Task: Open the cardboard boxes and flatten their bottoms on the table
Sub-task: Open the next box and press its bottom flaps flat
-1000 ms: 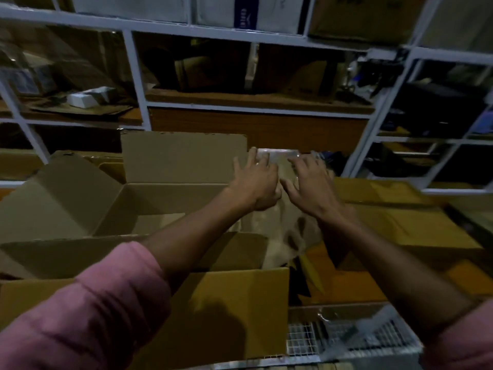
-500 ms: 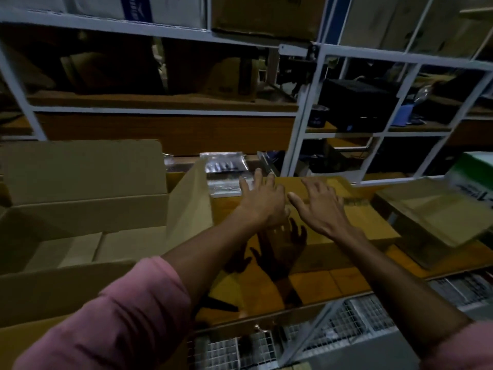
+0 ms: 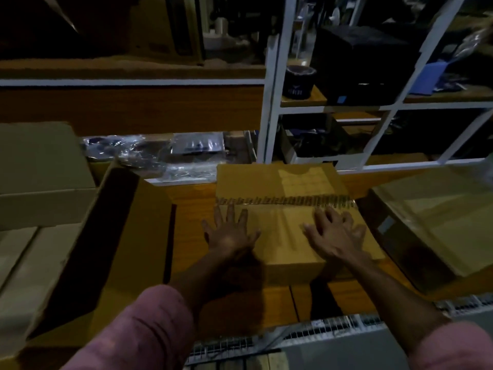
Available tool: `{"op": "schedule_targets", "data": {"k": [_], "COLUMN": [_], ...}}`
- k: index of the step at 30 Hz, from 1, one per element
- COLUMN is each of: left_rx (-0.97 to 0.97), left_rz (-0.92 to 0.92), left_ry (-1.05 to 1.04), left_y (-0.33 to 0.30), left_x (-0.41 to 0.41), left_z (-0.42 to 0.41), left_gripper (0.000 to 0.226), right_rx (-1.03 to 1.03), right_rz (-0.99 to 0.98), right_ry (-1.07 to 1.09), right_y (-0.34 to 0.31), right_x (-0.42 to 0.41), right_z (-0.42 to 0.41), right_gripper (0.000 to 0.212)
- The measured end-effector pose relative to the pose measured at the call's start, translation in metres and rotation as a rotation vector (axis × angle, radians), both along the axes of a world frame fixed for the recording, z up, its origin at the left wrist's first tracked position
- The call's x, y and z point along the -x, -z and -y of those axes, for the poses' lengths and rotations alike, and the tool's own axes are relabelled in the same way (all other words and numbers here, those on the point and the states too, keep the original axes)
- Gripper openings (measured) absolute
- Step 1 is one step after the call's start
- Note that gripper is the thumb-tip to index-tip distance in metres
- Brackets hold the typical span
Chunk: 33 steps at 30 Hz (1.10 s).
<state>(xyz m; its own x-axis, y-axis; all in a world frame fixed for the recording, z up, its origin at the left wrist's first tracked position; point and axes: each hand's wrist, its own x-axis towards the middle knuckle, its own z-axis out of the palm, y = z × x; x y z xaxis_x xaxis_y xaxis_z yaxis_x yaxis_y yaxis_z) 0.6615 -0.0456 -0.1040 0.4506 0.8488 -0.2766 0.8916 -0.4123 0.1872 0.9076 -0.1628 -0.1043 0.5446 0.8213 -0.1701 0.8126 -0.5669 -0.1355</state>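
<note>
A stack of flat folded cardboard boxes (image 3: 282,188) lies on the wooden table (image 3: 192,209) in the middle of the view. My left hand (image 3: 230,232) rests with spread fingers at the stack's left front corner. My right hand (image 3: 332,233) lies with fingers spread on the top sheet to the right. Neither hand grips anything. An opened cardboard box (image 3: 50,236) with raised flaps stands at the left, its right flap reaching toward my left forearm.
Another cardboard box (image 3: 437,225) sits tilted at the right. Clear plastic bags (image 3: 160,153) lie behind the stack. White metal shelving (image 3: 274,102) with dark items rises at the back. A wire grid (image 3: 306,335) runs below the table's front edge.
The view has swung right and closer to the flat stack. Both hands have left the open box's flap and come down spread on the flat cardboard.
</note>
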Motion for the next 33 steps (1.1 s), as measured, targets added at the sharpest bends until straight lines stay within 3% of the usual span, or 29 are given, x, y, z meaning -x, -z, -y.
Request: {"op": "schedule_targets", "data": {"k": [10,17,20,25,29,33], "left_rx": [-0.234,-0.264,-0.173,-0.015,-0.13,-0.257], "left_rz": [0.006,0.038,0.103,0.104,0.085,0.206], "left_ry": [0.035,0.05,-0.042,-0.068,-0.034,-0.02], "left_y": [0.038,0.035,0.024,0.026,0.03,0.021], "left_x": [0.005,0.026,0.012,0.002,0.006,0.015], "left_z": [-0.02,-0.026,-0.05,-0.081,-0.073,-0.058], "left_gripper": [0.081,0.074,0.074,0.094,0.095,0.097], "right_rx": [0.066,-0.013,-0.037,-0.058,-0.109,-0.296], "right_rz": [0.021,0.055,-0.036,-0.132,-0.073,-0.064], "right_ry": [-0.043,-0.066,-0.03,0.018,-0.002,-0.012], "right_y": [0.018,0.022,0.022,0.019,0.021,0.006], "right_x": [-0.01,0.004,-0.021,-0.051,-0.046,-0.039], "right_z": [0.005,0.02,0.001,-0.031,-0.029,-0.01], "right_gripper": [0.093,0.085,0.085,0.093,0.093,0.088]}}
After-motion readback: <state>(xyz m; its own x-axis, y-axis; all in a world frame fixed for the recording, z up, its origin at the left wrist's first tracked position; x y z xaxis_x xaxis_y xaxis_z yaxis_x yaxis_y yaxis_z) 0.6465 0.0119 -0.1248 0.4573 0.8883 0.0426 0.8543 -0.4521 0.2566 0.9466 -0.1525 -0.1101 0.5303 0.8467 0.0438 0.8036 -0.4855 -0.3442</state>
